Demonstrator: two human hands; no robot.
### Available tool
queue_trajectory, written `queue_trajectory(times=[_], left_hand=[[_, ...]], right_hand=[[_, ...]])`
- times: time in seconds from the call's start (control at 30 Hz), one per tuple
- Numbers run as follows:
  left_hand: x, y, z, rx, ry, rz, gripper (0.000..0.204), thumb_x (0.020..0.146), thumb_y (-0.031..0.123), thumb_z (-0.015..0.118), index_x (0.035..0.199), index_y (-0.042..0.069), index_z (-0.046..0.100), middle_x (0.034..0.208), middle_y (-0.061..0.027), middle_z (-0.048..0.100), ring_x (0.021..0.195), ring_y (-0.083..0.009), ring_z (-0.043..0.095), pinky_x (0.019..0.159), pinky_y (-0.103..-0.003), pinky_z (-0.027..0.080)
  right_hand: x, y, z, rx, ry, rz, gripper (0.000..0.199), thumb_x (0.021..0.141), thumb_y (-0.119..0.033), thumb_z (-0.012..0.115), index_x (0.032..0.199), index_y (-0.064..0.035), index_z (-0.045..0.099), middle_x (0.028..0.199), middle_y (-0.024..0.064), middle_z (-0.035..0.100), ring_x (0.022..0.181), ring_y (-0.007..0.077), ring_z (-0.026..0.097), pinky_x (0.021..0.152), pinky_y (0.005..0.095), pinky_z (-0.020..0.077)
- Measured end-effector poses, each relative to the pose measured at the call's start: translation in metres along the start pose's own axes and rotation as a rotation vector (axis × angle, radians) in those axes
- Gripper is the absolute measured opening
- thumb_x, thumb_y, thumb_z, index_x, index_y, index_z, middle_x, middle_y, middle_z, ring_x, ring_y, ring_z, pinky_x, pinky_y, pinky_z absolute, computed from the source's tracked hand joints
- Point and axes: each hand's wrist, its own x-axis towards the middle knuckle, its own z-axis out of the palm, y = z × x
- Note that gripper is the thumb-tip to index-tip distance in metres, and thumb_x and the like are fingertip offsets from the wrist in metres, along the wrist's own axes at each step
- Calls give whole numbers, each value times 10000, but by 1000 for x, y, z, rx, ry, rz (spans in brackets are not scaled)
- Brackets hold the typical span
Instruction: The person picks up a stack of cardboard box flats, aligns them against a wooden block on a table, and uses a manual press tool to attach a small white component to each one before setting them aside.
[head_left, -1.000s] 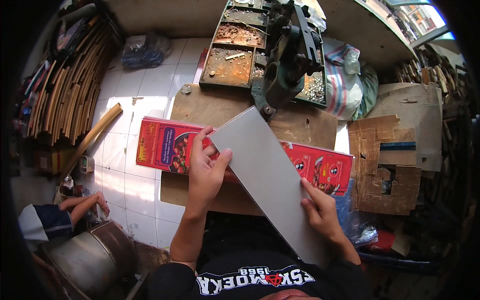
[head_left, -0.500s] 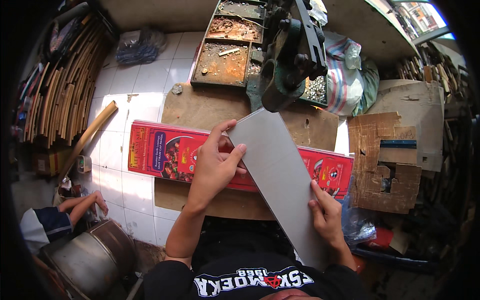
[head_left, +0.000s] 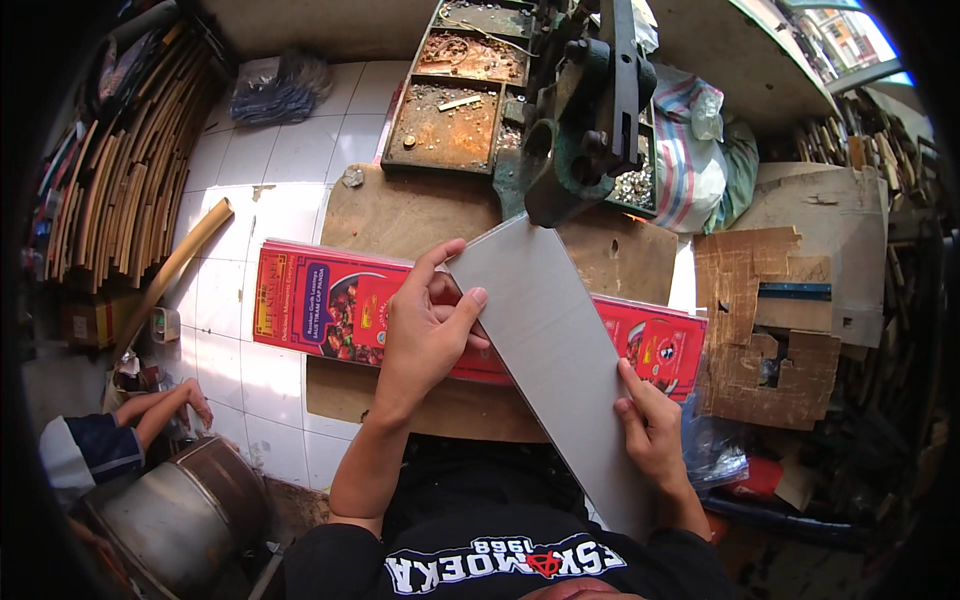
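A long grey panel (head_left: 550, 345) slants between my two hands, its far corner tucked under the head of a dark metal press (head_left: 565, 175). My left hand (head_left: 430, 325) grips the panel's left edge near that corner, thumb on top. My right hand (head_left: 652, 425) holds the right edge closer to my body, with its thumb and forefinger showing on the near side. Beneath the panel lies a stack of red printed panels (head_left: 300, 300) with food pictures, laid crosswise on a brown wooden board (head_left: 370, 215). The press head hides the tip of the panel's corner.
Behind the press is a compartment tray (head_left: 440, 125) with small metal bits. Torn cardboard (head_left: 730, 320) lies to the right, near a striped sack (head_left: 690, 150). Stacked boards (head_left: 130, 190) lean at far left. Another person's legs (head_left: 165, 405) and a metal drum (head_left: 185, 510) are lower left.
The press's lever and linkage have swung to a more upright position. The panel and both hands have shifted slightly to the left, with the grip unchanged.
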Motion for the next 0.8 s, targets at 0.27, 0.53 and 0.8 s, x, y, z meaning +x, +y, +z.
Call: queue_trajectory(times=[0.27,0.53,0.8], left_hand=[[1,0,2,3,4,5,526,912,-15,595,1390,-46,378,823,-84,587,650,-139,659,515,-239,582],[1,0,1,10,-8,7,519,911,-24,595,1385,-52,384,830,-92,596,656,-139,660,517,-240,584],[2,-2,1,6,-6,10,523,913,-20,597,1387,-57,382,838,-103,607,660,-143,663,517,-236,580]], right_hand=[[0,4,0,-4,-8,31,480,884,11,620,1356,-17,539,770,143,568,649,229,558,644,306,463],[0,5,2,0,7,20,471,878,14,621,1343,-1,544,756,141,551,647,231,548,641,309,459],[1,4,1,-3,-4,27,455,894,-1,613,1343,3,543,760,142,550,655,233,553,649,306,461]])
